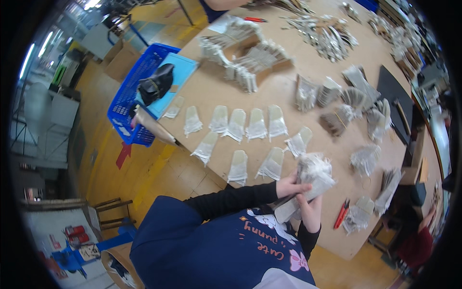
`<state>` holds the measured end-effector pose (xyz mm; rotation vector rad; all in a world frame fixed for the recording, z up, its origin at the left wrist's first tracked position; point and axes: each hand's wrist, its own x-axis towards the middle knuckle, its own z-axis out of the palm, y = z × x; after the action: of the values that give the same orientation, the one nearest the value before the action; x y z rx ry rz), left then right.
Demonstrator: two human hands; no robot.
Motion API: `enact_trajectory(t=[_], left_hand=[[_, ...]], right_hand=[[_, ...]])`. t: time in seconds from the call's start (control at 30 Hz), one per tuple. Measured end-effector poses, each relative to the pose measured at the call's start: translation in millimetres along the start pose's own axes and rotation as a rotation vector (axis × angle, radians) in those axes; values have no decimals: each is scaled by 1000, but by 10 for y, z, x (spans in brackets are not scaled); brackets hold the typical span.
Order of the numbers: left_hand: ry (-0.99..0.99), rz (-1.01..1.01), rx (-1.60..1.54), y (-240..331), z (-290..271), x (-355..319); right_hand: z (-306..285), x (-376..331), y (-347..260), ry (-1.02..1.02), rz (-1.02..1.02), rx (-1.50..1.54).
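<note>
Near the table's front edge, my left hand (288, 186) and my right hand (311, 210) are closed round a stack of pale fabric pieces (318, 178) with ragged white edges. The thumbs lie across the stack. Its lower end hangs toward my apron, and some of the fingers are hidden. To the left, small tongue-shaped fabric piles (237, 124) are laid out in two loose rows. One fabric pile (299, 141) lies just beyond my hands. Red-handled snips (341, 213) rest to the right, beside another fabric pile (359, 215).
Thick bundles of fabric pieces (250, 53) stand at the far left of the table (308, 120), with more bundles (353, 98) to the right. A blue basket (126, 96) holding a black pouch (157, 83) adjoins the left edge. A person in dark red (417, 243) is at the right.
</note>
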<state>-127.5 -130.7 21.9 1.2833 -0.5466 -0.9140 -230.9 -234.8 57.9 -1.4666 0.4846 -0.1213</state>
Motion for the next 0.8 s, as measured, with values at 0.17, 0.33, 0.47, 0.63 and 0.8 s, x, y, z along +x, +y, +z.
enact_trajectory(t=[0.17, 0.33, 0.47, 0.63, 0.8], left_hand=[[370, 97, 810, 179, -1250, 112], [1179, 127, 1175, 491, -4125, -734], [977, 51, 320, 651, -5602, -1658], [1043, -186, 802, 696, -6150, -1492], [1079, -285, 1160, 602, -6001, -1113]], right_hand=[[-58, 49, 161, 73, 47, 262], [-449, 100, 127, 123, 45, 51], [-733, 132, 181, 117, 63, -617], [-705, 162, 304, 481, -11, -889], [-604, 134, 142, 595, -108, -766]])
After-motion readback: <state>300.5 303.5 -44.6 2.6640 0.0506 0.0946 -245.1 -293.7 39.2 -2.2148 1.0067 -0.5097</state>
